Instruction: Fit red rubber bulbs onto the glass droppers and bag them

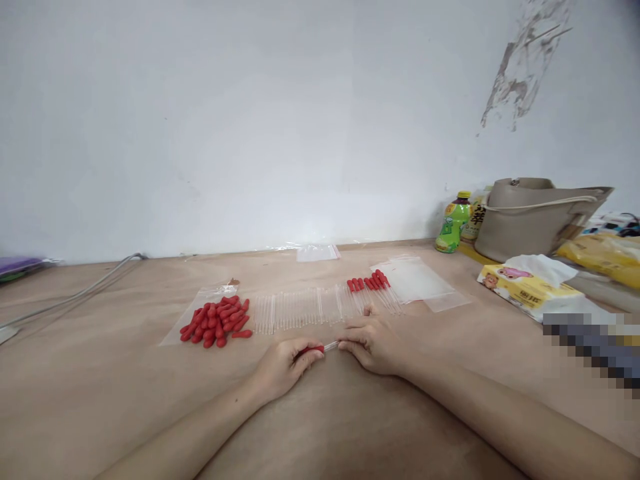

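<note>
My left hand [286,367] is closed around a red rubber bulb [315,349] in the middle of the table. In my right hand [376,343] a clear glass dropper tube [331,345] is pinched, its end meeting the bulb; how deep it sits inside I cannot tell. Behind the hands lies a row of bare clear tubes [295,310]. At its right end, several droppers with red bulbs fitted [367,283] lie side by side. To the left, a heap of loose red bulbs [215,321] rests on a clear plastic bag [175,327].
Flat clear bags [415,280] lie behind the finished-looking droppers, and a small bag [316,253] is near the wall. On the right stand a green bottle [453,227], a beige handbag [525,223] and a tissue box [525,290]. A grey cable [90,288] crosses the left side.
</note>
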Demonstrator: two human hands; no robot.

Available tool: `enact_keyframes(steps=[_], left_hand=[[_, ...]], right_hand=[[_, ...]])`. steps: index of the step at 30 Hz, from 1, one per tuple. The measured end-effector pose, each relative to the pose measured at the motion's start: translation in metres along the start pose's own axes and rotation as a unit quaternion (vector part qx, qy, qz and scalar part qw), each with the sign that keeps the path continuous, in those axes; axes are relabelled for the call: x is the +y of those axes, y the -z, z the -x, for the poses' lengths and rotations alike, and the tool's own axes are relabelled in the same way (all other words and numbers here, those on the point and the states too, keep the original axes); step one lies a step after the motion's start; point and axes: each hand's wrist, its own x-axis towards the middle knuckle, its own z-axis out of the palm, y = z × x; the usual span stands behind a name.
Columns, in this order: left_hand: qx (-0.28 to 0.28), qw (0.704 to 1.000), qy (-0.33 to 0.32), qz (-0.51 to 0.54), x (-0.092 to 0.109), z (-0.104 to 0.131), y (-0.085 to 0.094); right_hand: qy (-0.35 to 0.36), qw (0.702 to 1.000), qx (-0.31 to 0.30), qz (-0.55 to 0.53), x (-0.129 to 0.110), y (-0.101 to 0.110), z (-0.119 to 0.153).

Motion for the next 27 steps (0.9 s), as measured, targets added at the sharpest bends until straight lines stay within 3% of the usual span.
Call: enact_keyframes(steps=[5,10,18,27], left_hand=[[0.046,0.998,-0.026,-0.026,0.0,-0.003,0.002],[0.083,0.996,-0.022,-0.003,-0.002,-0.005,0.007],[0.06,0.998,-0.006,0.031,-0.004,-0.002,0.004],[0.034,0.998,0.013,0.046,-0.001,-0.001,0.003]], right_hand=[[-0.004,0.998,0.042,0.04,-0.003,-0.009,0.002],[-0.022,0.997,0.067,-0.044,0.001,-0.01,0.004],[0.016,0.995,0.102,-0.018,-0.003,-0.009,0.003],[0.032,0.996,0.073,0.028,-0.011,-0.003,0.0]])
